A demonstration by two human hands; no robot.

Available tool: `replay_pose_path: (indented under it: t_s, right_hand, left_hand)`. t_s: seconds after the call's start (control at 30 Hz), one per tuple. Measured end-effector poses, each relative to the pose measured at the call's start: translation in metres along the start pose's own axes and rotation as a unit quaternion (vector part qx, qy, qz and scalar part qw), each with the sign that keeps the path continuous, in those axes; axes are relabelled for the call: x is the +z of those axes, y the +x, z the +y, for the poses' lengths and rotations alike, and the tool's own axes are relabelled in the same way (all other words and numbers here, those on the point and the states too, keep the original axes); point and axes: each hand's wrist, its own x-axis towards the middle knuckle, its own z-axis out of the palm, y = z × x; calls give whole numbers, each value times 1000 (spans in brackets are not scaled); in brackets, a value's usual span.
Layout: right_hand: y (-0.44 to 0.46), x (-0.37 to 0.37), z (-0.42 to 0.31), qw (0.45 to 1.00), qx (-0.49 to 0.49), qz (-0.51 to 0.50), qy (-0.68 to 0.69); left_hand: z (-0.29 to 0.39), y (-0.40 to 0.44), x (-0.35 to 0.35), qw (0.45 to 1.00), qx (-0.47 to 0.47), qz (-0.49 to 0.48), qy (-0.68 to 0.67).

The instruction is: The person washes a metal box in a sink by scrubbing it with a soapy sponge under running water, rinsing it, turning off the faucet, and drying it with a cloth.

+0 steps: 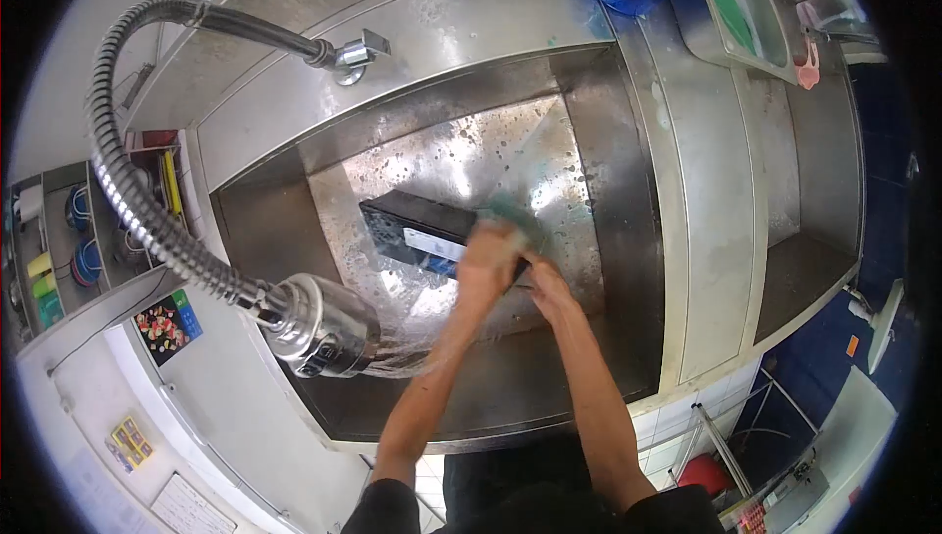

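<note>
- Fingers of the left hand [488, 257] are blurred over the right end of the black rectangular box [422, 212]; can't tell if spread or pressed together.
- Right hand [549, 291]: fingers look curled, pinching the box's near right corner.
- Box lies inside the steel sink [618, 181], tilted, far end angled left, white label [432, 243] on the side facing the person. Can't confirm contact with sink floor.
- Spray head [329, 328] sits left of the forearms; water [397, 365] streams across the left one.
- Slip risk: wet, smooth faces plus a one-end grip; box could twist out and drop.
- Splash risk: stream hitting the forearm may deflect over the rim.
- Label could peel if soaked or rubbed.
</note>
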Motion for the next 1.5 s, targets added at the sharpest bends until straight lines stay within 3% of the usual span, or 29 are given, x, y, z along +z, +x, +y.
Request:
replay_pose_path:
  t_s: [0.07, 0.13, 0.17, 0.2, 0.23, 0.3, 0.33, 0.4, 0.47, 0.53, 0.67, 0.73, 0.77, 0.83, 0.87, 0.93, 1.03, 1.13, 1.27, 1.3, 1.37, 1.4, 1.43, 1.5]
  right_hand:
    - [16, -9, 19, 999, -12, -4, 51]
    - [35, -25, 29, 992, 15, -76, 103]
    - [30, -23, 29, 991, 16, -76, 106]
    - [21, -18, 25, 995, -8, -45, 93]
    - [15, -13, 24, 996, -32, -14, 80]
    - [9, -7, 27, 996, -55, 0, 75]
    - [8, -4, 27, 995, -81, 15, 64]
    - [8, 1, 31, 991, -130, -15, 8]
    - [9, 6, 39, 983, -173, -46, -49]
    - [10, 7, 43, 966, -217, -30, -141]
    - [-26, -3, 14, 942, -216, -22, -255]
    - [-30, -20, 20, 953, -196, -9, -232]
    - [-24, -25, 24, 953, -197, -8, -229]
    - [-10, -29, 42, 933, -243, -67, -257]
    - [-10, -23, 44, 934, -242, -67, -256]
    - [-11, -8, 34, 865, -354, -34, -355]
    - [-8, -14, 9, 855, -342, -51, -385]
    - [20, -15, -6, 866, -340, -68, -360]
    - [48, -2, -24, 868, -330, -109, -353]
    - [67, -7, -16, 816, -419, -119, -381]
    - [82, -9, -11, 826, -409, -89, -378]
    - [86, -7, -8, 834, -403, -70, -371]
    - [62, 2, -28, 870, -303, -93, -379]
    - [84, -5, -9, 867, -301, -88, -386]
  left_hand:
    - [11, 5, 6, 1000, -14, -25, -7]
    - [-13, 19, -14, 986, 31, -141, 87]
    - [-25, 22, -30, 989, 6, -109, 101]
    - [-34, 25, -50, 984, -62, -113, 127]
    - [-56, 15, -60, 939, -161, -131, 276]
    - [-62, 24, -110, 933, -305, -94, 168]
    - [-50, 32, -120, 934, -301, -94, 171]
    - [-24, 34, -138, 831, -480, -165, 228]
    - [-48, -31, -105, 946, -236, -124, 186]
    - [26, 4, -74, 987, -145, -43, 55]
    - [19, -11, -70, 989, -125, -64, 44]
    - [-47, -67, -87, 924, -363, -76, 87]
    - [-56, -81, -78, 925, -361, -76, 88]
    - [-58, -102, -61, 943, -297, 15, 147]
    - [-21, -69, -48, 956, -286, 57, 38]
    - [30, -20, -28, 979, -200, -10, 37]
    - [29, -3, -37, 984, -177, -9, 26]
    - [5, -53, -46, 953, -294, 25, 65]
    - [29, -57, -33, 975, -220, 16, -40]
    - [24, -39, -21, 979, -199, 36, -28]
    - [13, -4, -8, 987, -146, 59, -24]
    - [13, -12, -6, 987, -151, 57, -25]
    - [10, -21, -5, 988, -141, 55, -10]
    - [10, -44, -7, 994, -100, 38, 0]
